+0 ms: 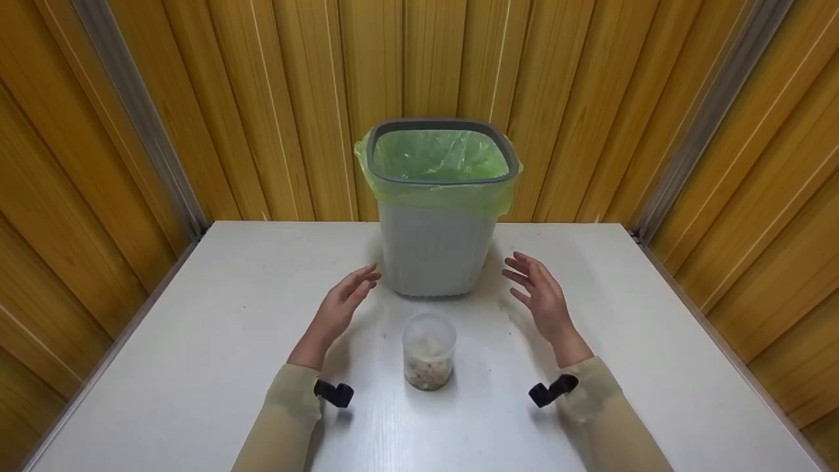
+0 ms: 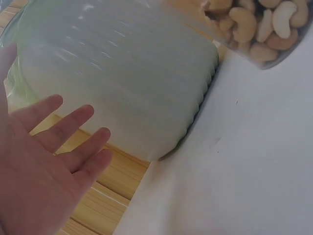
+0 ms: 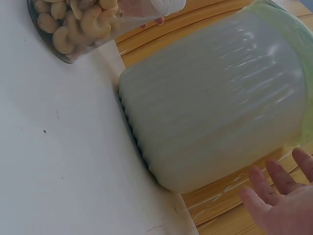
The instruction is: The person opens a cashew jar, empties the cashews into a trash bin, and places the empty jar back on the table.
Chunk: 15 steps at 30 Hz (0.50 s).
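A clear plastic jar (image 1: 429,352) stands upright on the white table between the forearms, with cashews (image 2: 266,24) in its lower part. Behind it is a pale grey trash bin (image 1: 436,252) with a dark rim, lined by a yellow-green bag (image 1: 446,195). My left hand (image 1: 337,308) hovers at the bin's front left, fingers spread and relaxed, holding nothing. On the other side, my right hand (image 1: 544,298) is held beside the bin with loose fingers and nothing in it. Neither hand touches the jar or the bin.
The white table (image 1: 196,341) reaches back to a wood-patterned corrugated wall (image 1: 301,98), with similar walls at left and right. Grey metal posts (image 1: 141,111) mark the back corners. Each wrist carries a small black camera (image 1: 335,394) on a strap.
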### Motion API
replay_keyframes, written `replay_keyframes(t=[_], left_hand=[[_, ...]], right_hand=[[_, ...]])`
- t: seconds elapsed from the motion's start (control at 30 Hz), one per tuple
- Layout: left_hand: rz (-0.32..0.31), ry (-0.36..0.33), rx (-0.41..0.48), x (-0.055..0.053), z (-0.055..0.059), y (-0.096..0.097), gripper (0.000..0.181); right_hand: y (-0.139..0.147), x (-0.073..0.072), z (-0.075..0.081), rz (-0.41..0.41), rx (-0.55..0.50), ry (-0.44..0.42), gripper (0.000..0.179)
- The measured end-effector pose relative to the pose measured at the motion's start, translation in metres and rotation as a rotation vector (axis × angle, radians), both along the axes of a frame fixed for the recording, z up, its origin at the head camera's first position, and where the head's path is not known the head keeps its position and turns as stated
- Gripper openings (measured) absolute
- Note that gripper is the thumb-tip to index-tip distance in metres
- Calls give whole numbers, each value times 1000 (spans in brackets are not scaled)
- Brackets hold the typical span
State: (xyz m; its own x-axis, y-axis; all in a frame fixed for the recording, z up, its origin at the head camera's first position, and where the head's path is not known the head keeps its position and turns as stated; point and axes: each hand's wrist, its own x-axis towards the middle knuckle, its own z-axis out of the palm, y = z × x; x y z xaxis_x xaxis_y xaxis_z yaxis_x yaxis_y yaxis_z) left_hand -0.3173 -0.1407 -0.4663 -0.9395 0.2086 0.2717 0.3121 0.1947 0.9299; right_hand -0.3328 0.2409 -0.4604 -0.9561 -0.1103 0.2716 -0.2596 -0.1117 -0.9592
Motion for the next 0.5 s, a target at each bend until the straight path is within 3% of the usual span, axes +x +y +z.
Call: replay_keyframes(t=[0.5], left_hand=[[-204,-7,-4,1,-6,10,49]], right_hand=[[-16,8,-2,107,-50,1,52]])
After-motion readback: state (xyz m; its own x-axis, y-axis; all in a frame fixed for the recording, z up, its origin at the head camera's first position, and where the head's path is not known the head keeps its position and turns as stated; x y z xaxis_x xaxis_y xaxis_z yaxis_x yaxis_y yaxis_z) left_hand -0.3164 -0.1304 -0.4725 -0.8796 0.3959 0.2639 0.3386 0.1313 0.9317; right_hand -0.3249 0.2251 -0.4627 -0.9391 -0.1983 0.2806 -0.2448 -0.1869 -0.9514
